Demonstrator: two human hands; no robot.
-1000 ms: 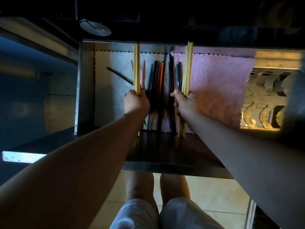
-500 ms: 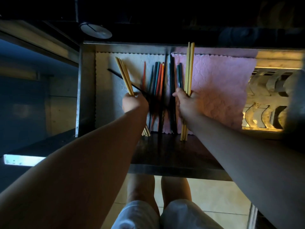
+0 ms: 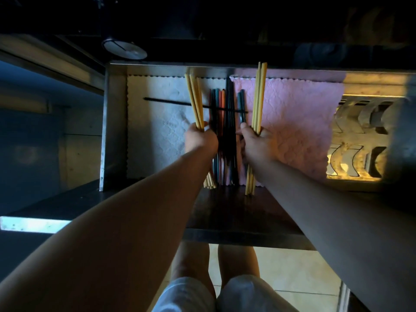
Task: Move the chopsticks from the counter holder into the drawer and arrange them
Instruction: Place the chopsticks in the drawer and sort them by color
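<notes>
Head view: left hand [image 3: 200, 140] fists round yellow sticks [image 3: 194, 100], far ends leaning left, in the drawer [image 3: 114, 122]. Right hand [image 3: 256, 143] fists round a second yellow bunch [image 3: 258, 95], pointing straight away. Coloured sticks [image 3: 221, 102] lie between the hands, where the white cloth [image 3: 157, 122] meets the pink cloth [image 3: 297, 122]. A black stick [image 3: 168, 102] lies crosswise over them.

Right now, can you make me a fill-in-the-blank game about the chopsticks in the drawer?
1. The left hand grips the left bundle of ____ chopsticks.
2. The right hand holds the right bundle above the ____ cloth.
3. One ____ chopstick lies crosswise over the row of coloured chopsticks.

Missing words: yellow, pink, black.
</notes>
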